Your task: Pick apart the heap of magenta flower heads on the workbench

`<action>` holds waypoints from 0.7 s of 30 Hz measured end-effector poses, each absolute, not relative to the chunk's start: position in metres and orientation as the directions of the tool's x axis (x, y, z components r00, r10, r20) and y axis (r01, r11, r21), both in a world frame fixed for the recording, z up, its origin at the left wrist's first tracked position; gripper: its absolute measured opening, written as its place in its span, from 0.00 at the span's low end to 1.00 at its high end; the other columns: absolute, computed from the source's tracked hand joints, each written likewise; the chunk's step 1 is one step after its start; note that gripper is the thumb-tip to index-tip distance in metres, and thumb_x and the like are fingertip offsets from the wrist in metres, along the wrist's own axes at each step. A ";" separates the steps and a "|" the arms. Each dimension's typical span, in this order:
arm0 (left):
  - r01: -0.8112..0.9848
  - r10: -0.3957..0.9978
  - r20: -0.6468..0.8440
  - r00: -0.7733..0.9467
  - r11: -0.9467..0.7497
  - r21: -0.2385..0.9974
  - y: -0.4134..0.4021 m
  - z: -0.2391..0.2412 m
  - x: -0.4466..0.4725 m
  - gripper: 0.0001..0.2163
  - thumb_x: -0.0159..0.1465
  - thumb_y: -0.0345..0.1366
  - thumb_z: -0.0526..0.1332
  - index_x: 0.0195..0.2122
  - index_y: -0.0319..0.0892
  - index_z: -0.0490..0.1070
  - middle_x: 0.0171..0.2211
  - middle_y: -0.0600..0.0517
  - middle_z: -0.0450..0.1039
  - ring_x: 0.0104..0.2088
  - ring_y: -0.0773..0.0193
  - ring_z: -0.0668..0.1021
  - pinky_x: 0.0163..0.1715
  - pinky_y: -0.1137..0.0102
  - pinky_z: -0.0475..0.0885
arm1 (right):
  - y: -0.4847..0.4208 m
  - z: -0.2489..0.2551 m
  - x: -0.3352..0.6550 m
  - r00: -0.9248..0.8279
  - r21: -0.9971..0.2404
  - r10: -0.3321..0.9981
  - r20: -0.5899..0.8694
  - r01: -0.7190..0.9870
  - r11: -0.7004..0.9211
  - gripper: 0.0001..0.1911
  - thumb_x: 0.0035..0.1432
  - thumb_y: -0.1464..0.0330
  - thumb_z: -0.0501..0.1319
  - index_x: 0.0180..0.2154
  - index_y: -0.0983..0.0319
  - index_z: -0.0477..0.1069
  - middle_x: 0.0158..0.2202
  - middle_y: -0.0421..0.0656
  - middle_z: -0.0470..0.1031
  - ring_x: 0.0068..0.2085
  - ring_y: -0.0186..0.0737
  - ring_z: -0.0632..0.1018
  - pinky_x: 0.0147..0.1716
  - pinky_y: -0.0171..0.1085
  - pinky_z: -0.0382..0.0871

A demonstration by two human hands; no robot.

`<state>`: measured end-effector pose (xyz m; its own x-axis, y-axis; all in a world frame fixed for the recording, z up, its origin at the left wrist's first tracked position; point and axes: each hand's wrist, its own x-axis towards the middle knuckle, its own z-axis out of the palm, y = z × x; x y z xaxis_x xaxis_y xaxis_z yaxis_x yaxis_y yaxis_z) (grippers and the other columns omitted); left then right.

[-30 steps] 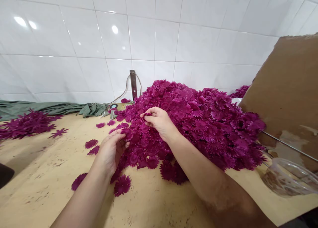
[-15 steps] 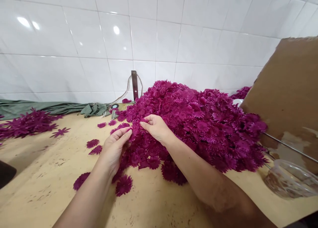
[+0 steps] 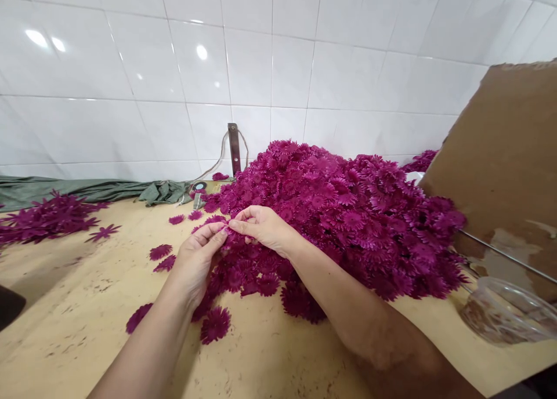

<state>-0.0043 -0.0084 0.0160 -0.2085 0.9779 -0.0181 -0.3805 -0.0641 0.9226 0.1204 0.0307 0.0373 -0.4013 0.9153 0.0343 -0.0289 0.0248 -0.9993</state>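
My left hand (image 3: pixel 201 253) is closed in a pinch, with a small bit of a magenta flower piece (image 3: pixel 226 228) showing at thumb and fingertip. Against those fingertips, my right hand (image 3: pixel 256 226) pinches at the same piece; most of it is hidden by the fingers. Right behind both hands rises a large heap of magenta fabric-like flowers (image 3: pixel 331 213) with many narrow petals. One loose flower (image 3: pixel 216 325) lies below my left hand, and another (image 3: pixel 138 318) is partly behind my left forearm.
Flat magenta petal shapes (image 3: pixel 47 219) are piled at the left beside a green cloth (image 3: pixel 78 190). A cardboard sheet (image 3: pixel 500 173) leans at the right, near a thin metal rod (image 3: pixel 505 254) and a clear plastic tub (image 3: pixel 500 318). White tiles (image 3: pixel 348 74) form the back wall.
My right hand has moved left and slightly down, so its fingertips now meet those of my left hand. The left hand has barely moved. The view has shifted slightly.
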 end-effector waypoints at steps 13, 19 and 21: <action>-0.294 0.914 -0.041 -0.404 -0.087 0.952 0.002 0.007 -0.014 0.10 0.38 0.34 0.68 0.21 0.39 0.70 0.15 0.58 0.67 0.17 0.72 0.67 0.18 0.77 0.62 | 0.043 0.035 0.132 -0.394 -0.992 0.912 0.111 -0.101 0.077 0.16 0.38 0.64 0.69 0.26 0.64 0.64 0.15 0.30 0.62 0.18 0.24 0.61 0.20 0.29 0.53; -0.238 0.899 0.010 -0.439 -0.127 0.963 0.005 0.006 -0.022 0.14 0.39 0.32 0.68 0.28 0.39 0.71 0.19 0.57 0.70 0.19 0.72 0.69 0.19 0.77 0.63 | 0.050 0.039 0.143 -0.079 -0.941 0.970 0.229 0.238 0.242 0.08 0.48 0.65 0.62 0.28 0.63 0.67 0.25 0.38 0.66 0.28 0.32 0.67 0.35 0.36 0.62; -0.203 0.924 0.049 -0.380 -0.135 0.970 0.006 0.005 -0.019 0.19 0.36 0.31 0.70 0.32 0.38 0.72 0.19 0.57 0.70 0.21 0.71 0.70 0.24 0.76 0.66 | 0.049 0.038 0.142 -0.009 -0.860 0.946 0.325 0.413 0.300 0.09 0.46 0.64 0.63 0.30 0.62 0.70 0.32 0.43 0.67 0.38 0.39 0.69 0.44 0.42 0.60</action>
